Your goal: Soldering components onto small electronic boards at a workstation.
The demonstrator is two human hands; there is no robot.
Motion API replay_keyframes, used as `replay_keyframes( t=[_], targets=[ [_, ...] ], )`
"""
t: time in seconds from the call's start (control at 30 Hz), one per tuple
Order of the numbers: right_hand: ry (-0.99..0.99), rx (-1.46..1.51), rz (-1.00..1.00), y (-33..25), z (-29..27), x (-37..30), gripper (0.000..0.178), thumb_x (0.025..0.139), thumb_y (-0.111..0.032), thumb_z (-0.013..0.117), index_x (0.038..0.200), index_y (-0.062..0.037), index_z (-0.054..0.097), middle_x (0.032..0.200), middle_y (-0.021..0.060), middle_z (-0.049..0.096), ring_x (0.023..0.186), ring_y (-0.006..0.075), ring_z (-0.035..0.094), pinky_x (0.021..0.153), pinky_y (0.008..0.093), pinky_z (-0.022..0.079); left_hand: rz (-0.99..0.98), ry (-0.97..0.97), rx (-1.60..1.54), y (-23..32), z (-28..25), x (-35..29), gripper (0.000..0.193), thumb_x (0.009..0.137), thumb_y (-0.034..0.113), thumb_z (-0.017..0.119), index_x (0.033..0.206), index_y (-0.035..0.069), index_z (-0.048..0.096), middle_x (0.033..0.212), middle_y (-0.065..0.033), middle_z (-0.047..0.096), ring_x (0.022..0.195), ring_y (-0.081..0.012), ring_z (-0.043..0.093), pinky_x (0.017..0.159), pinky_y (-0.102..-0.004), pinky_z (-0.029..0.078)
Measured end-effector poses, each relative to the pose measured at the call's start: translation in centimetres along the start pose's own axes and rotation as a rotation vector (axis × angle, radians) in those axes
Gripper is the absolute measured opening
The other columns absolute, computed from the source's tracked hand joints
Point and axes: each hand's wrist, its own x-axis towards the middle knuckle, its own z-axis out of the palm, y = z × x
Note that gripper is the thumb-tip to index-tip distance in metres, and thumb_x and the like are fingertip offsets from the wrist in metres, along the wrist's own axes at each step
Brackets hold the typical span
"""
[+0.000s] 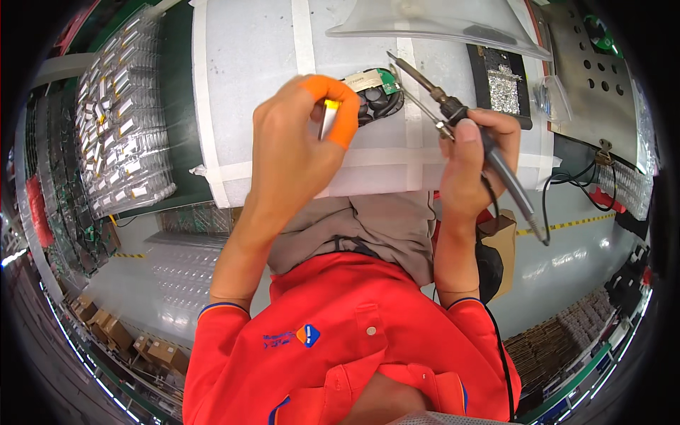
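Pinched between the thumb and forefinger of my left hand (290, 142) is a small white flat piece with a yellow end (328, 119); orange covers sit on those fingertips. My right hand (471, 156) is closed round a soldering iron (504, 166). Its tip points up and left, and a thin metal tube (428, 115) runs alongside it. Between the hands a black oval housing (382, 106) lies on the white work surface (368, 159), with a green circuit board (389, 81) at its upper right. My left fingers partly cover the housing's left side.
A dark tray of crumpled silvery material (504, 88) lies to the right, beside a perforated metal box (591, 85). Clear plastic (439, 28) crosses the far edge. Stacked clear trays with white pieces (124, 120) stand left. Black cables (577, 180) hang at right.
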Motion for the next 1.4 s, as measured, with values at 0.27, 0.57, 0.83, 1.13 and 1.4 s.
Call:
replay_keyframes(
  t=[0.27, 0.57, 0.83, 1.13, 1.4],
  targets=[
    [0.019, 0.302, -0.103, 1.7, 0.0, 1.8, 0.010, 0.079, -0.002, 0.054, 0.084, -0.0023, 0.045, 0.068, 0.0036, 0.044, 0.049, 0.0092, 0.038, 0.046, 0.0233, 0.040, 0.237, 0.082, 0.128, -1.6, 2.2, 2.5, 0.009, 0.070, -0.004, 0.067, 0.079, -0.001, 0.065, 0.072, -0.0094, 0.053, 0.069, -0.0259, 0.047, 0.059, -0.0356, 0.039],
    [0.042, 0.212, -0.066, 1.1, 0.3, 1.6, 0.009, 0.077, 0.001, 0.051, 0.079, -0.0013, 0.043, 0.069, 0.0022, 0.035, 0.056, 0.0092, 0.036, 0.049, 0.0237, 0.042, 0.159, 0.049, 0.072, -1.8, 2.3, 2.7, 0.011, 0.070, -0.004, 0.070, 0.080, -0.002, 0.065, 0.075, -0.0096, 0.052, 0.071, -0.0258, 0.047, 0.058, -0.0366, 0.039],
    [0.037, 0.187, -0.043, 0.8, 0.6, 1.6, 0.009, 0.076, 0.002, 0.050, 0.078, -0.0019, 0.043, 0.067, 0.0018, 0.033, 0.057, 0.0093, 0.033, 0.052, 0.0223, 0.036, 0.209, 0.011, 0.203, -1.4, 2.0, 2.7, 0.015, 0.068, -0.006, 0.069, 0.083, -0.005, 0.064, 0.076, -0.0108, 0.049, 0.073, -0.0264, 0.047, 0.060, -0.0367, 0.040],
    [0.053, 0.193, -0.061, 0.9, 0.5, 1.6, 0.009, 0.075, 0.002, 0.050, 0.078, -0.0028, 0.042, 0.066, 0.0013, 0.033, 0.056, 0.0090, 0.033, 0.050, 0.0219, 0.034, 0.190, -0.031, 0.186, -1.3, 1.7, 2.7, 0.015, 0.069, -0.006, 0.068, 0.084, -0.005, 0.065, 0.076, -0.0113, 0.050, 0.073, -0.0274, 0.048, 0.062, -0.0376, 0.041],
    [0.087, 0.191, -0.079, 1.2, 0.4, 1.7, 0.010, 0.076, -0.002, 0.051, 0.081, -0.0038, 0.042, 0.062, 0.0014, 0.035, 0.050, 0.0088, 0.034, 0.045, 0.0213, 0.033, 0.154, -0.027, 0.143, -1.0, 1.7, 2.6, 0.012, 0.071, -0.006, 0.068, 0.082, -0.005, 0.064, 0.076, -0.0121, 0.052, 0.073, -0.0285, 0.049, 0.063, -0.0379, 0.041]
  ],
)
